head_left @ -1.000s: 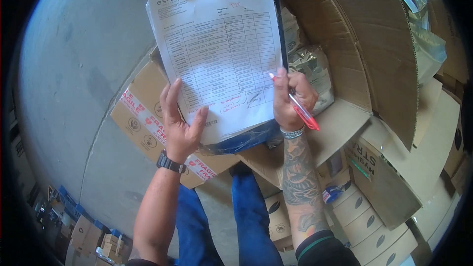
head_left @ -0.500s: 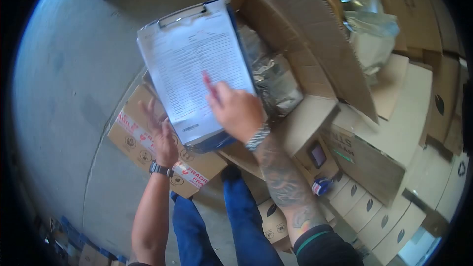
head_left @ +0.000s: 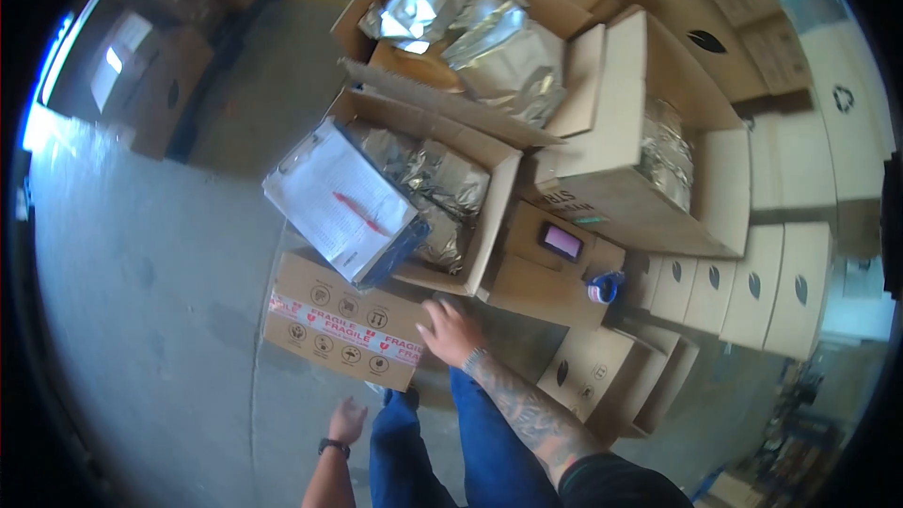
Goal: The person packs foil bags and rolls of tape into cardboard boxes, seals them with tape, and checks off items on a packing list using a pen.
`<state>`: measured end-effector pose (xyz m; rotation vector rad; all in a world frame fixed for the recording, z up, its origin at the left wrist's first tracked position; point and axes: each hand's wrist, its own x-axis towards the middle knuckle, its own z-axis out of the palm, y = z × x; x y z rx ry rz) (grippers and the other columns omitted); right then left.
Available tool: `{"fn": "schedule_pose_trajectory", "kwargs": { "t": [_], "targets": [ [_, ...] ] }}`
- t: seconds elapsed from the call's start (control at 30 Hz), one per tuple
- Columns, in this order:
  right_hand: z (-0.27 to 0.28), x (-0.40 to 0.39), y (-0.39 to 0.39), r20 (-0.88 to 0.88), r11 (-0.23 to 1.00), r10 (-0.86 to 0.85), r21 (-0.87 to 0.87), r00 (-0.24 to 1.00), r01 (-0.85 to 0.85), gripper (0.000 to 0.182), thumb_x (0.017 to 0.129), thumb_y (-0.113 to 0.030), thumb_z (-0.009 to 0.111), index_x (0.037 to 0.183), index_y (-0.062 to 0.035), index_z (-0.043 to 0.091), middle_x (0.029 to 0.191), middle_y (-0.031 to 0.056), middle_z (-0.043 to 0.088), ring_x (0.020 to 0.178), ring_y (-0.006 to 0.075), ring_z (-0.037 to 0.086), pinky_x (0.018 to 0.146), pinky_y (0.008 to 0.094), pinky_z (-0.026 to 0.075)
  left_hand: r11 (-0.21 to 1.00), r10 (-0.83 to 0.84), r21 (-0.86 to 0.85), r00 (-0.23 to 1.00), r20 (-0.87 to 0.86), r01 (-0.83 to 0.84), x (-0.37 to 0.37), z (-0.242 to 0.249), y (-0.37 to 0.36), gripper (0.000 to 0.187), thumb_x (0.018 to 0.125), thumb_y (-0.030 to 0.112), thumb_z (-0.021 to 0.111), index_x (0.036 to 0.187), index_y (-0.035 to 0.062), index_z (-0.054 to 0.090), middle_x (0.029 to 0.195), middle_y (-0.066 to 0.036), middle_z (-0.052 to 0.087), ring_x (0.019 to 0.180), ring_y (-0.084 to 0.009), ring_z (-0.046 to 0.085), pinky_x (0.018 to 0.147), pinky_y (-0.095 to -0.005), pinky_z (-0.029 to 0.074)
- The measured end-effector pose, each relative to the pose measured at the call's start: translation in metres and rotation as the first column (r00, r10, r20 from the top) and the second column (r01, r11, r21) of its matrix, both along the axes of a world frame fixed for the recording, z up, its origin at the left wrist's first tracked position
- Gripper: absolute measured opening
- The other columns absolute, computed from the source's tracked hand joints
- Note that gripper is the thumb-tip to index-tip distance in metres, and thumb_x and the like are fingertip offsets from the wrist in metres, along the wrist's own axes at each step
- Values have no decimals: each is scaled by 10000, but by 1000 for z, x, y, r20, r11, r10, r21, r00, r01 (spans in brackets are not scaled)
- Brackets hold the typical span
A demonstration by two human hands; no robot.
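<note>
My right hand [head_left: 451, 331] is at the right end of a brown carton [head_left: 343, 322] with red-and-white FRAGILE tape, its fingers apart and nothing in them. Below that carton's lower edge, my left hand [head_left: 348, 420] hangs empty with fingers spread. A clipboard with printed sheets [head_left: 329, 193] rests at a tilt on the left edge of an open box [head_left: 503, 216], and a red pen [head_left: 359, 213] lies across the paper. Crumpled silvery foil bags [head_left: 433, 179] fill that box.
More open boxes hold foil bags [head_left: 503, 47] at the top and foil [head_left: 666, 150] at the right. A phone [head_left: 562, 241] and a blue tape roll [head_left: 604, 287] lie on cardboard. Small leaf-marked boxes [head_left: 752, 287] stand right; stacked cartons [head_left: 174, 66] stand upper left.
My right hand has left the clipboard and moved down to the taped carton; the red pen now lies on the paper. My left hand has drawn back from that carton. The view has shifted.
</note>
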<state>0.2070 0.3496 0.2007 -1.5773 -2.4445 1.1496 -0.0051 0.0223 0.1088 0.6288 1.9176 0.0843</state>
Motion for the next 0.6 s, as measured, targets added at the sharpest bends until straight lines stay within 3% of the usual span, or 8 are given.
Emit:
{"fn": "schedule_pose_trajectory", "kwargs": {
  "t": [0.07, 0.23, 0.4, 0.5, 0.57, 0.6],
  "targets": [
    [10, 55, -39, 48, 996, -81, -20, 996, 82, 361, 917, -310, 660, 1189, -99, 550, 1148, 164, 632, 996, 397, 654, 823, 502, 551, 998, -27, -62, 999, 43, 30, 2, 42, -5, 616, 897, 420, 705, 1365, 39, 581, 1232, -208, 692, 1149, -375, 658, 1001, -431, 505],
    [34, 165, -104, 111, 974, -218, -45, 970, 224, 300, 907, -332, 683, 1105, -122, 597, 1054, 130, 669, 979, 374, 666, 815, 490, 552, 999, -44, 30, 999, -25, 44, -8, 95, 4, 558, 894, 396, 713, 1309, 32, 630, 1126, -192, 735, 1118, -355, 680, 989, -417, 517],
    [67, 226, -76, 32, 950, -307, -51, 951, 308, 265, 919, -301, 683, 1097, -111, 633, 1055, 106, 677, 943, 331, 676, 796, 441, 557, 981, -17, 192, 994, -112, 38, -8, 91, 78, 479, 907, 295, 726, 1278, 5, 639, 1100, -209, 732, 1056, -335, 702, 946, -413, 527],
    [83, 268, -21, -165, 935, -336, 57, 927, 349, 226, 945, -296, 656, 1091, -125, 634, 1009, 88, 669, 905, 319, 683, 744, 438, 567, 917, 75, 395, 996, -54, -47, 38, 119, 212, 404, 959, 243, 698, 1228, -49, 625, 1058, -150, 710, 990, -237, 680, 894, -380, 534],
    [105, 303, 20, -253, 905, -371, 118, 893, 410, 193, 940, -263, 666, 1066, -117, 655, 1001, 81, 674, 882, 310, 686, 726, 424, 568, 797, 118, 592, 992, 46, -122, 88, 140, 320, 377, 993, 210, 660, 1264, -44, 595, 1058, -92, 681, 942, -193, 657, 868, -356, 537],
    [116, 321, 42, -295, 884, -389, 147, 873, 443, 176, 938, -247, 671, 1053, -113, 665, 997, 77, 677, 871, 305, 688, 717, 417, 568, 821, 99, 563, 995, 31, -99, 145, 206, 402, 403, 1010, 198, 638, 1325, -37, 549, 1155, -92, 640, 997, -181, 629, 901, -337, 522]
  ]
}}
